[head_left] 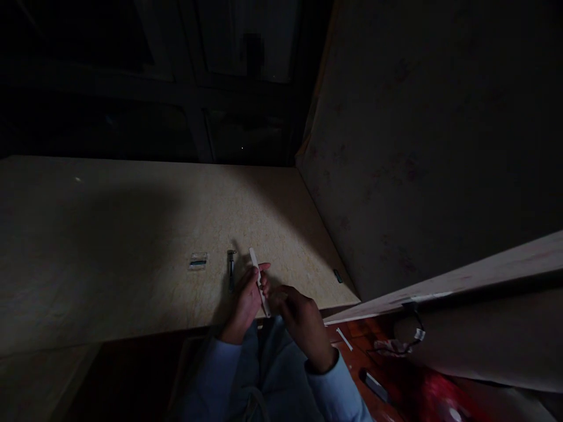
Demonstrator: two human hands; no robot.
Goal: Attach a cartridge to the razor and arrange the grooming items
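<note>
My left hand (246, 302) is closed around a thin pale strip (255, 261) that stands up and leans away from me. My right hand (301, 319) is curled with its fingertips pinching the lower end of the same strip. Both hands sit at the near edge of a light wooden board (132, 246). A dark metal tool (231, 269) lies on the board just left of my left hand. Further left lies a small clear packet (197, 261).
A tall panel (417, 146) stands upright at the right, with another board (484, 275) leaning in front of it. A small dark piece (338, 275) lies near the board's right edge. On the red floor lie a white stick (344, 339), a dark block (375, 384) and a cable (413, 337). The scene is very dim.
</note>
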